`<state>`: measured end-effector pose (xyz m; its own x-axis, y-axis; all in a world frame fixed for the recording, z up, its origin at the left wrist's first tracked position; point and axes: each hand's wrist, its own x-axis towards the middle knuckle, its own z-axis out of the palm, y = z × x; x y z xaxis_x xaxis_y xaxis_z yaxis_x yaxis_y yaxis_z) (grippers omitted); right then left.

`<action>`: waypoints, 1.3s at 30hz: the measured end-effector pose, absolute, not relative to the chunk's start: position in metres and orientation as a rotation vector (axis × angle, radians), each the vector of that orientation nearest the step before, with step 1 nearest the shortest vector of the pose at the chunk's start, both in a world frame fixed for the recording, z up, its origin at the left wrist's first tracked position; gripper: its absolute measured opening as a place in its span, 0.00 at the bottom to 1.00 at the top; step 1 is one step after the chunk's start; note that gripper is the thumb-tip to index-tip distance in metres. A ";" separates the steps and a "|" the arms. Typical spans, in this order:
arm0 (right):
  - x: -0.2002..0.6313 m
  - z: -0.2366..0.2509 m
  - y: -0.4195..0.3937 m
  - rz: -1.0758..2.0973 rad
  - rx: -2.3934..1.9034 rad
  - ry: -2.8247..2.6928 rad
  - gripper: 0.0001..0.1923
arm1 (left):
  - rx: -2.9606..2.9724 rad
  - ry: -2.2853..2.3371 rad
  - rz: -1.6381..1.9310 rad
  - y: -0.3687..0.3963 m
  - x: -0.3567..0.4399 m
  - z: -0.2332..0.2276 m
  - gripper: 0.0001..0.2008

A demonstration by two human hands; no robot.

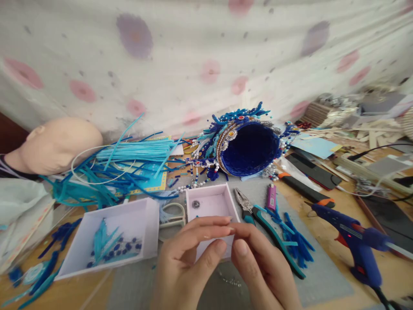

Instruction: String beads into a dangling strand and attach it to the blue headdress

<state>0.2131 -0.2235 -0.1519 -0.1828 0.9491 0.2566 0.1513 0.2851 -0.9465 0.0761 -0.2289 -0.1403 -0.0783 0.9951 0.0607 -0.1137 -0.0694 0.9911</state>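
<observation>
Both hands are up close, just in front of the small box point(213, 202) on the bench point(325, 241). The left hand point(190, 258) and the right hand point(258, 262) have their fingertips pinched together, touching each other. They seem to be holding something very tiny, maybe a bead or a thin thread, but it is too small to see what it is. So this looks like the fiddly step, where a little piece gets picked up or fixed. One small round bead point(195, 204) lies inside the small box, at its back left corner. Left of the small box are scissors point(172, 215) and a bigger box point(106, 241) with blue bits. Right of it lie pliers point(258, 215), a purple lighter point(271, 197) and, farther off, a blue glue gun point(355, 245). Behind it lies the blue beaded crown point(245, 144). The next move probably needs slow, steady fingers, so the tiny piece does not slip and drop.
</observation>
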 end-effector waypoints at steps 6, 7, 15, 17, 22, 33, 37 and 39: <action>0.218 -0.153 -0.217 1.066 -0.992 -1.732 0.12 | 1.329 1.247 1.473 -0.228 0.072 -0.131 0.07; 0.218 -0.153 -0.216 1.104 -0.988 -1.729 0.13 | 1.336 1.260 1.493 -0.227 0.070 -0.130 0.07; 0.231 -0.157 -0.206 1.388 -0.860 -1.302 0.14 | 1.247 1.454 1.535 -0.208 0.051 -0.107 0.11; 0.235 -0.160 -0.202 1.413 -0.848 -1.168 0.12 | 1.302 1.539 1.565 -0.204 0.046 -0.103 0.07; 0.239 -0.160 -0.194 1.505 -0.776 -0.823 0.05 | 1.937 1.608 1.334 -0.198 0.038 -0.116 0.21; 0.247 -0.157 -0.196 1.657 -0.787 -0.569 0.09 | 2.259 1.625 0.343 -0.179 0.063 -0.140 0.11; 0.250 -0.160 -0.197 1.655 -0.779 -0.570 0.09 | 2.307 1.672 -0.065 -0.176 0.077 -0.137 0.08; 0.250 -0.161 -0.197 1.671 -0.776 -0.560 0.09 | 2.311 1.760 -0.121 -0.177 0.078 -0.138 0.07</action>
